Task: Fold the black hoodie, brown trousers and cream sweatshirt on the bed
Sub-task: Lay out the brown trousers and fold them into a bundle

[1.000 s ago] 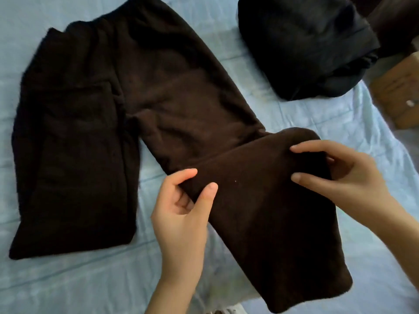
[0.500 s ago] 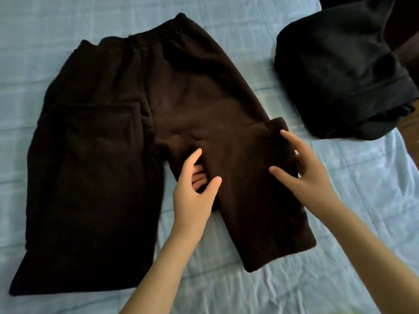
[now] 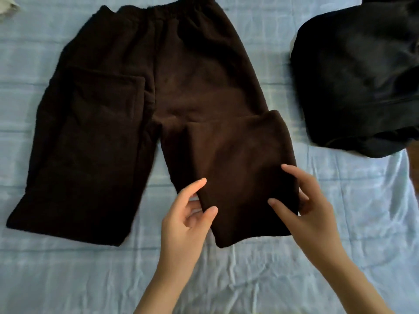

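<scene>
Trousers of dark brown fleece (image 3: 127, 105) lie flat on the pale blue bed sheet (image 3: 68, 268), waistband far. Their right leg, hanging long a second ago, is now doubled back on itself. The left hand (image 3: 183, 225) and right hand (image 3: 310, 211) pinch its near fold. The bundled black hoodie (image 3: 353, 75) sits far right; trousers seem half folded.

Light blue bedsheet (image 3: 294, 279) covers the bed, creased and faintly checked. A brown strip (image 3: 413, 173) shows at the right edge, unidentifiable.
</scene>
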{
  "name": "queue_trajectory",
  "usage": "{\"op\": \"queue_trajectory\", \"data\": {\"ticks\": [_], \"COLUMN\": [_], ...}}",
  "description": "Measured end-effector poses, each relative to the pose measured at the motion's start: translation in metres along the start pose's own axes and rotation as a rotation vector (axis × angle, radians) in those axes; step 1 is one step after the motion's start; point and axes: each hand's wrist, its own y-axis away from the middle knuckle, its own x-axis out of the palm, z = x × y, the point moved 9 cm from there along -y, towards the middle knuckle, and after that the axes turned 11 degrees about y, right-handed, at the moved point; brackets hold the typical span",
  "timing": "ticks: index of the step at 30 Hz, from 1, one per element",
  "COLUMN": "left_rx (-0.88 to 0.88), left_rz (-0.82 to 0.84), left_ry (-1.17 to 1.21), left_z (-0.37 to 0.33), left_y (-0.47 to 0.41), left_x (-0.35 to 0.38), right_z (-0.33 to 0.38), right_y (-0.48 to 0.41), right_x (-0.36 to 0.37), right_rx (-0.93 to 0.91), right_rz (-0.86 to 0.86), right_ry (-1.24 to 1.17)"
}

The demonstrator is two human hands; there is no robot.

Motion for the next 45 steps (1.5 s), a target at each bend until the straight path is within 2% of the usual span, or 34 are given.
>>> {"op": "queue_trajectory", "data": {"ticks": [7, 10, 12, 15, 18, 20, 23, 25, 28, 30, 32, 35, 37, 41, 45], "left_rx": [0.183, 0.270, 0.258, 0.090, 0.011, 0.023, 0.038, 0.069, 0.136, 0.121, 0.077, -0.008, -0.025, -0.029, -0.172], "left_rz": [-0.156, -0.192, -0.188, -0.097, -0.020, 0.007, 0.026, -0.028, -0.233, -0.281, -0.284, -0.356, -0.366, -0.401, -0.330], "left_ry": [0.077, 0.093, 0.085, 0.068, 0.039, 0.028, 0.014, -0.057, -0.298, -0.483, -0.617, -0.641, -0.565, -0.320, -0.253], "left_z": [-0.068, -0.086, -0.086, -0.063, -0.038, -0.030, -0.025, -0.026, -0.025, -0.016, -0.007, 0.002, 0.003, 0.006, 0.043], "left_y": [-0.084, -0.138, -0.177, -0.225, -0.239, -0.234, -0.220, -0.210, -0.179, -0.150, -0.123, -0.099, -0.088, -0.046, -0.007], "left_x": [0.001, -0.002, 0.000, 0.012, 0.017, 0.016, 0.013, 0.009, -0.002, 0.002, 0.007, -0.004, -0.013, -0.027, -0.031], "right_z": [0.071, 0.087, 0.096, 0.093, 0.077, 0.068, 0.058, 0.048, 0.030, 0.017, 0.001, -0.009, -0.010, -0.012, -0.044], "right_y": [-0.101, -0.161, -0.204, -0.254, -0.271, -0.268, -0.245, -0.228, -0.196, -0.173, -0.157, -0.144, -0.138, -0.110, -0.068], "right_x": [-0.008, 0.005, 0.017, 0.049, 0.071, 0.067, 0.057, 0.043, 0.028, 0.030, 0.033, 0.028, 0.020, -0.009, -0.004], "right_rx": [-0.208, -0.223, -0.242, -0.183, -0.129, -0.091, -0.094, -0.152, -0.180, -0.133, -0.045, 0.053, 0.091, 0.088, 0.181], "right_rz": [-0.052, -0.075, -0.073, 0.100, 0.298, 0.312, 0.261, 0.141, -0.062, -0.065, -0.026, -0.047, -0.051, -0.030, 0.133], "right_ry": [-0.035, -0.070, -0.074, -0.065, -0.282, -0.379, -0.301, -0.136, 0.283, 0.436, 0.420, 0.415, 0.413, 0.203, 0.143]}}
